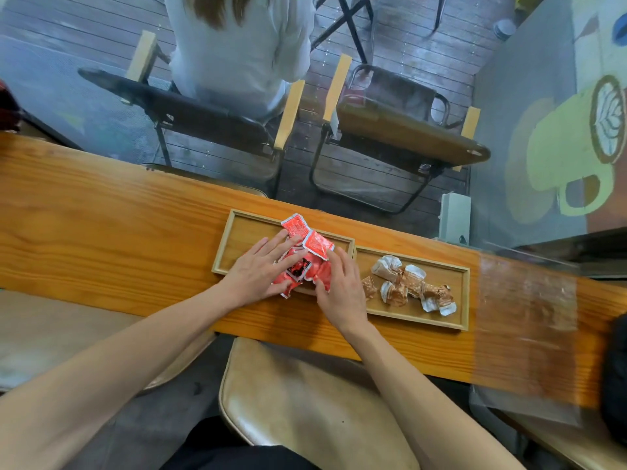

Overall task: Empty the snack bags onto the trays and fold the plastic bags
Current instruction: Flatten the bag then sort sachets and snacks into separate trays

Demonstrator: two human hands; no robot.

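Two shallow wooden trays sit side by side on a long wooden counter. The left tray [237, 237] holds a heap of red snack packets [307, 244]. My left hand [261, 268] lies flat on the heap's left side, fingers spread. My right hand [341, 288] presses the heap's right side, fingertips on the packets. Neither hand closes around a packet. The right tray [463, 300] holds several brown-and-white wrapped snacks [409, 283]. No plastic bag is visible.
The counter [101, 232] runs left to right, with a glass pane behind it. Beyond the glass are two folding chairs [400, 130] and a person in white [234, 45] seated with their back to me. A tan stool seat [305, 401] is below the counter.
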